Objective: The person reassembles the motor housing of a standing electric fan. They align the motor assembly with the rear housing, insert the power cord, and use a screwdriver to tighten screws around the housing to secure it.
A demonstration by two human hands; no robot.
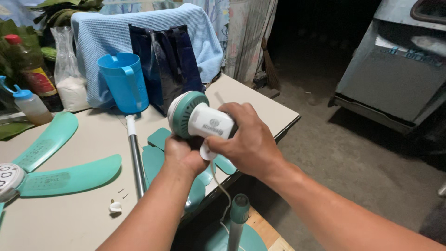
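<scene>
Both hands, left hand (pixel 183 155) and right hand (pixel 248 139), clasp the fan motor (pixel 197 118); blades (pixel 60 174) and pole (pixel 135 155) lie unmounted at the tabletop (pixel 69 214) left edge.

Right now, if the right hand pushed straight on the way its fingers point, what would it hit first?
The right hand points left across the white and teal fan motor housing it grips. Going on, it would likely meet the left hand almost at once, then the metal pole on the table; depth is unclear.
</scene>
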